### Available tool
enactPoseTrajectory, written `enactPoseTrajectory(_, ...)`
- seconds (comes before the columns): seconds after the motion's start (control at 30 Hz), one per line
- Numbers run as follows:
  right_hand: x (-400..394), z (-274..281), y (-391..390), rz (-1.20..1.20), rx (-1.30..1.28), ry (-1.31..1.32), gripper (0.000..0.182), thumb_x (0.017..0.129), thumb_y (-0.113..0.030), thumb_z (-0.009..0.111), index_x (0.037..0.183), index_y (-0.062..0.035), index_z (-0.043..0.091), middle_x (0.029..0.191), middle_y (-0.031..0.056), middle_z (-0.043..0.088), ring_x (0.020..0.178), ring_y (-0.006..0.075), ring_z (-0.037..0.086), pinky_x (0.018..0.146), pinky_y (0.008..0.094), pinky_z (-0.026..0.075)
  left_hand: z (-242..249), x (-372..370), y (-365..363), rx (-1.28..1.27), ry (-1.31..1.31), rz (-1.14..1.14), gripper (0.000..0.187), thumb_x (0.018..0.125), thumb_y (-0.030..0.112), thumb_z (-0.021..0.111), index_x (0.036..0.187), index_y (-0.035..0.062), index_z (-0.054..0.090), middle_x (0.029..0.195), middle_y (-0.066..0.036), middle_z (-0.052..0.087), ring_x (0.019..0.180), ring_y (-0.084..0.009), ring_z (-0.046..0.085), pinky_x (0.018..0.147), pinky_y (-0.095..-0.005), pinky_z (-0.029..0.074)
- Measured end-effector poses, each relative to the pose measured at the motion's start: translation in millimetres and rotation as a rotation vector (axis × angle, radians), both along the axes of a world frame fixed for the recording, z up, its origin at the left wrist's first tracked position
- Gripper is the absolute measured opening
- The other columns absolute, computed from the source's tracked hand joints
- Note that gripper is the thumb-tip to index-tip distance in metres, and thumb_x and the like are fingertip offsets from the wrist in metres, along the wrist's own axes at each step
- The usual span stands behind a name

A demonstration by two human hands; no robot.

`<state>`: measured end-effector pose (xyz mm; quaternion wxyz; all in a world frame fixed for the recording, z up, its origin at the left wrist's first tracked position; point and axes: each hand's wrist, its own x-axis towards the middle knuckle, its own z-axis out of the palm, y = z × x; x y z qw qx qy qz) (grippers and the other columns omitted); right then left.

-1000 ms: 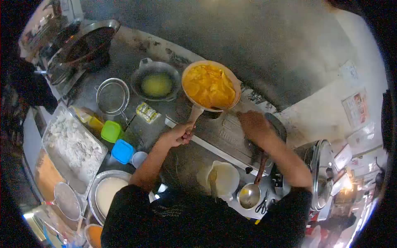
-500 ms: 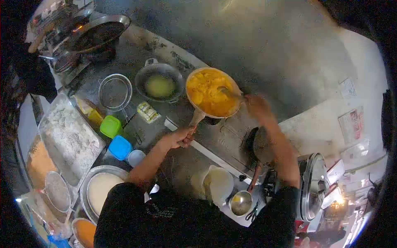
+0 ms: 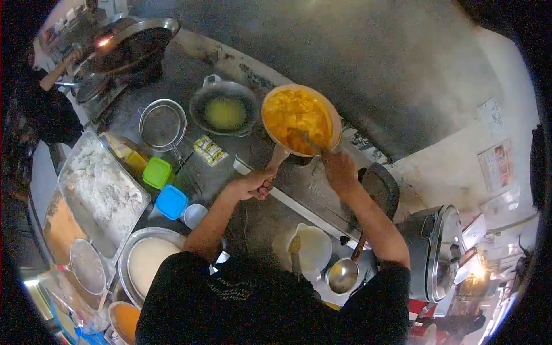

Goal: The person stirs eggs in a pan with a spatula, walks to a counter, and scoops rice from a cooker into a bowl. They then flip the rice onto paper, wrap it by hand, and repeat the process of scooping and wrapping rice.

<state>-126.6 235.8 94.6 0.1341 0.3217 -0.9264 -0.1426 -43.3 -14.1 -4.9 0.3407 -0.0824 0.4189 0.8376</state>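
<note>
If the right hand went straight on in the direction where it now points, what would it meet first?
Probably the near rim of the pan holding yellow-orange food; the right hand points toward it, though its height against the rim is unclear.

Left fingers (image 3: 265,188) grip pan handle (image 3: 279,157), right fingers (image 3: 333,159) a utensil (image 3: 314,144).

We look through a grainy fisheye view that darkens to black at its corners and bends the white wall (image 3: 489,75) at the edge. The light is dim and hazy around us, broken by a small flame (image 3: 104,41) at upper left and a hard glare (image 3: 478,273) at lower right; we lose the black shirt (image 3: 276,310) in shadow, find the right hand (image 3: 340,171) slightly soft, and cannot read the posted paper (image 3: 497,163).
</note>
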Motion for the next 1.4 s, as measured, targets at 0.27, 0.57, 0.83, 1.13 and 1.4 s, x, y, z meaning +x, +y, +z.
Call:
enactPoseTrajectory(0.27,-89,75,60,-0.15,-0.162,-0.27,0.027,0.082,-0.028,0.058,0.099,-0.0087,0.067,0.086,0.0164,0.067,0.078,0.0384,0.062,0.078,0.046,0.048,-15,-7,-2,-0.009,-0.121,0.033,0.03,0.093,0.041,0.053,0.091,0.0125,0.046,0.059,0.004,0.036,0.044,-0.0086,0.034,0.04,-0.0259,0.031)
enactPoseTrajectory(0.57,-154,89,97,-0.272,0.008,-0.296,0.029,0.08,-0.028,0.06,0.097,-0.0066,0.069,0.089,0.0177,0.067,0.076,0.0353,0.063,0.072,0.0455,0.049,2,-2,1,-0.029,-0.106,0.01,0.036,0.092,0.045,0.052,0.101,0.0117,0.043,0.06,0.003,0.039,0.044,-0.0083,0.036,0.041,-0.0261,0.033)
enactPoseTrajectory(0.83,-151,-22,-4,-0.166,-0.575,-0.156,0.028,0.087,-0.019,0.049,0.107,-0.0047,0.063,0.086,0.0189,0.065,0.082,0.0306,0.065,0.069,0.0446,0.052,-3,-4,-11,0.059,-0.076,-0.047,0.029,0.094,0.043,0.049,0.094,0.0146,0.043,0.063,0.003,0.041,0.048,-0.0081,0.038,0.042,-0.0259,0.035)
enactPoseTrajectory(1.13,-47,-38,-4,-0.016,0.028,0.074,0.042,0.086,-0.017,0.05,0.128,-0.0077,0.049,0.072,0.0087,0.066,0.066,0.0266,0.066,0.058,0.0422,0.054,-13,-11,-3,0.007,-0.142,0.018,0.025,0.091,0.042,0.053,0.092,0.0168,0.051,0.058,0.004,0.041,0.04,-0.0072,0.033,0.034,-0.0235,0.028)
enactPoseTrajectory(1.4,8,51,31,-0.129,0.179,0.02,0.028,0.087,-0.02,0.051,0.113,-0.0097,0.057,0.065,0.0095,0.062,0.061,0.0272,0.064,0.051,0.0414,0.051,-15,-9,-2,0.225,-0.177,0.05,0.024,0.089,0.037,0.052,0.097,0.0149,0.056,0.057,0.005,0.039,0.038,-0.0073,0.032,0.034,-0.0219,0.026)
